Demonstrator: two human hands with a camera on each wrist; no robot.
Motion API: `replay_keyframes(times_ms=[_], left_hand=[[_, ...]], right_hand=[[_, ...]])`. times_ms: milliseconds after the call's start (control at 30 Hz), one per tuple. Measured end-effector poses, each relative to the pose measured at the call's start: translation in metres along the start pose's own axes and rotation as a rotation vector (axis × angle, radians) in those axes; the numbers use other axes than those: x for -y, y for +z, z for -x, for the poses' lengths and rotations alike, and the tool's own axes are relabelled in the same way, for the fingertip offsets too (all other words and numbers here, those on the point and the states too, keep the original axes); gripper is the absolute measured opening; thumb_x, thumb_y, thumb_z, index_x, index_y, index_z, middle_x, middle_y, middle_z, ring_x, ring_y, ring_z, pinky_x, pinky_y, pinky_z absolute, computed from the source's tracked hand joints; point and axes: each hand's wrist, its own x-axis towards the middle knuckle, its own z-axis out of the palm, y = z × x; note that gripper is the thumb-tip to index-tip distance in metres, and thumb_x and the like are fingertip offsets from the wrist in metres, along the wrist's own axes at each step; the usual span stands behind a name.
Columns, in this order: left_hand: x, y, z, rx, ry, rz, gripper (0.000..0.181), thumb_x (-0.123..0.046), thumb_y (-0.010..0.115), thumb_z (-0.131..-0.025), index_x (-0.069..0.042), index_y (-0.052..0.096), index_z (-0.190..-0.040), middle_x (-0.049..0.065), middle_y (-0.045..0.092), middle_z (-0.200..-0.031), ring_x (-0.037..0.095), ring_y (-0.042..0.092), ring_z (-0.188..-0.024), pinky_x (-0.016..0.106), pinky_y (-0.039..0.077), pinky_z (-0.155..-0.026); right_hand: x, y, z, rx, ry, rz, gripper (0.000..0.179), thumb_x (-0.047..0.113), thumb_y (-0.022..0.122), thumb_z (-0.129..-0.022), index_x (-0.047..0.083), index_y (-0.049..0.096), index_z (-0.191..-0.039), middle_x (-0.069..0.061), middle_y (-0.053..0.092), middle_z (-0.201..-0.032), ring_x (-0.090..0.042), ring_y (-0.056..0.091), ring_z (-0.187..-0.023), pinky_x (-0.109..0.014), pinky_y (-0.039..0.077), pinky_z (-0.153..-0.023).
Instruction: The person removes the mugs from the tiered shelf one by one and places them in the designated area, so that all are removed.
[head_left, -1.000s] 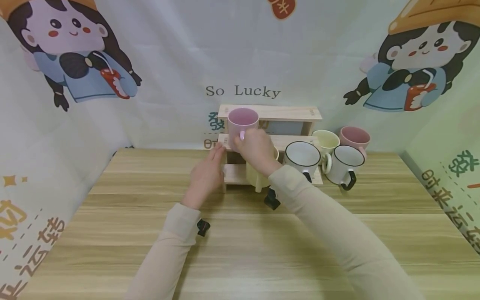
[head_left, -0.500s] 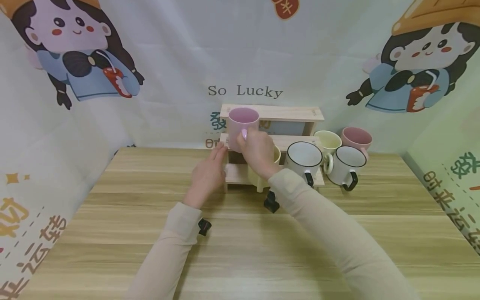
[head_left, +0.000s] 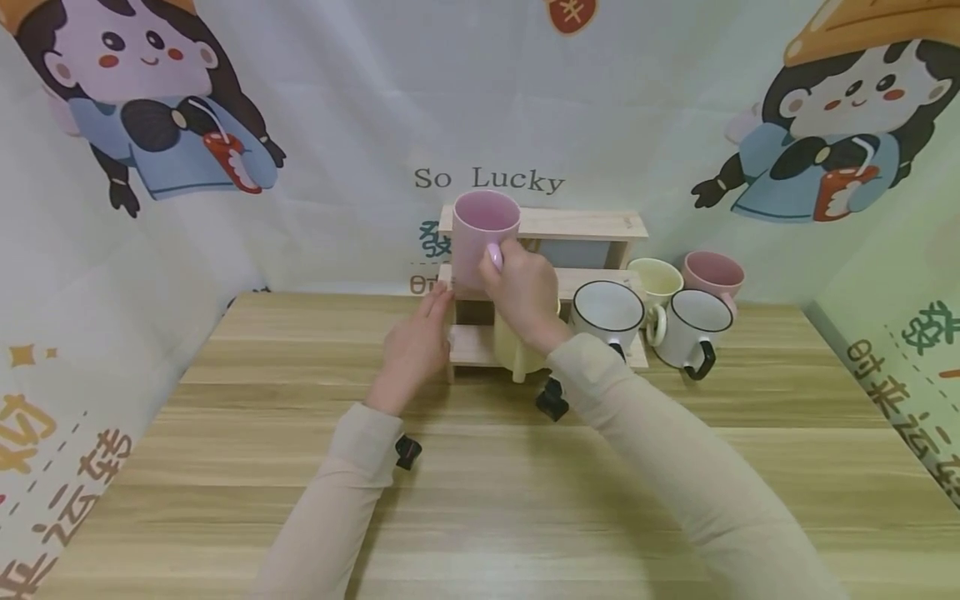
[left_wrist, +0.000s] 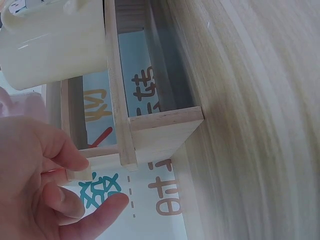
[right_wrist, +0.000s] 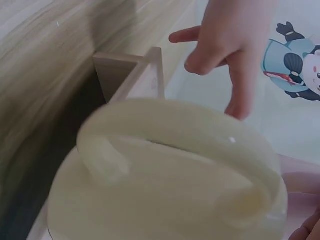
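Note:
My right hand (head_left: 523, 287) grips the handle of a tall pink mug (head_left: 470, 250), held upright at the left of a small tiered wooden rack (head_left: 588, 283). The mug overlaps the middle and top boards. At the rack's left end, my left hand (head_left: 417, 346) holds the board end (left_wrist: 80, 175) between its fingers, with others spread loosely below. A cream mug (head_left: 517, 350) stands on the lower board, its handle (right_wrist: 180, 130) facing the front, partly hidden behind my right hand. Beside it is a white mug (head_left: 609, 308) with black rim and handle.
Right of the rack stand a second white black-rimmed mug (head_left: 693, 321), a pale yellow-green mug (head_left: 654, 275) and a darker pink mug (head_left: 714, 271). A printed cloth backdrop (head_left: 352, 167) hangs behind the wood-grain table (head_left: 480, 500).
My right hand has lifted the pink mug a little, so its rim now stands higher against the top board. The left hand stays at the rack's left end.

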Motion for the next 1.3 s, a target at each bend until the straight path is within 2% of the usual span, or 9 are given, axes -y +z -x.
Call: replay_keyframes(times_ms=[167, 333, 500, 700, 833, 1033, 1300], left_hand=[[-0.002, -0.001, 0.001, 0.002, -0.007, 0.000, 0.071, -0.009, 0.061, -0.085, -0.013, 0.031, -0.149, 0.000, 0.023, -0.159, 0.024, 0.054, -0.064, 0.028, 0.043, -0.044], [-0.002, -0.001, 0.001, 0.013, -0.021, 0.013, 0.072, -0.009, 0.061, -0.085, -0.013, 0.030, -0.149, 0.000, 0.021, -0.159, 0.024, 0.054, -0.064, 0.029, 0.043, -0.046], [-0.002, 0.000, 0.001, 0.021, -0.023, 0.016, 0.072, -0.009, 0.061, -0.085, -0.014, 0.029, -0.150, -0.001, 0.020, -0.160, 0.027, 0.059, -0.075, 0.029, 0.044, -0.047], [-0.003, 0.000, 0.002, 0.020, -0.021, 0.022, 0.072, -0.010, 0.061, -0.085, -0.013, 0.029, -0.150, 0.000, 0.020, -0.160, 0.029, 0.061, -0.081, 0.029, 0.044, -0.047], [-0.003, -0.001, 0.003, 0.021, -0.027, 0.029, 0.073, -0.010, 0.061, -0.086, -0.013, 0.028, -0.150, 0.001, 0.019, -0.160, 0.027, 0.059, -0.073, 0.028, 0.044, -0.047], [-0.004, -0.003, 0.003, 0.020, -0.022, 0.022, 0.072, -0.010, 0.060, -0.087, -0.012, 0.027, -0.150, 0.002, 0.019, -0.160, 0.021, 0.050, -0.059, 0.027, 0.042, -0.045], [-0.006, -0.003, 0.002, 0.014, -0.016, 0.024, 0.071, -0.008, 0.059, -0.086, -0.012, 0.028, -0.150, 0.003, 0.021, -0.160, 0.020, 0.051, -0.060, 0.027, 0.041, -0.045]], right_hand=[[-0.003, -0.011, -0.001, -0.012, 0.015, -0.021, 0.027, 0.018, 0.050, -0.093, 0.002, 0.054, -0.071, -0.011, 0.058, -0.061, -0.024, 0.053, -0.053, -0.034, 0.045, -0.048], [-0.008, -0.023, -0.001, -0.044, 0.028, -0.050, 0.027, 0.017, 0.051, -0.091, 0.002, 0.052, -0.069, -0.011, 0.054, -0.058, -0.023, 0.049, -0.052, -0.031, 0.040, -0.046], [-0.017, -0.032, 0.003, -0.065, 0.053, -0.059, 0.026, 0.017, 0.051, -0.091, 0.002, 0.052, -0.069, -0.012, 0.055, -0.059, -0.023, 0.050, -0.053, -0.028, 0.039, -0.047], [-0.031, -0.043, 0.008, -0.165, 0.021, -0.062, 0.027, 0.015, 0.053, -0.090, 0.002, 0.051, -0.067, -0.013, 0.054, -0.057, -0.024, 0.049, -0.051, -0.028, 0.036, -0.047], [-0.041, -0.051, 0.010, -0.232, -0.015, -0.049, 0.027, 0.014, 0.055, -0.089, 0.000, 0.050, -0.066, -0.014, 0.054, -0.055, -0.026, 0.048, -0.050, -0.030, 0.035, -0.046], [-0.057, -0.067, 0.012, -0.240, 0.027, -0.024, 0.027, 0.016, 0.055, -0.089, 0.000, 0.051, -0.068, -0.015, 0.055, -0.057, -0.027, 0.048, -0.051, -0.030, 0.034, -0.047], [-0.080, -0.086, 0.019, -0.274, 0.040, 0.004, 0.030, 0.018, 0.055, -0.088, -0.001, 0.050, -0.066, -0.015, 0.052, -0.055, -0.029, 0.047, -0.050, -0.030, 0.031, -0.046]])
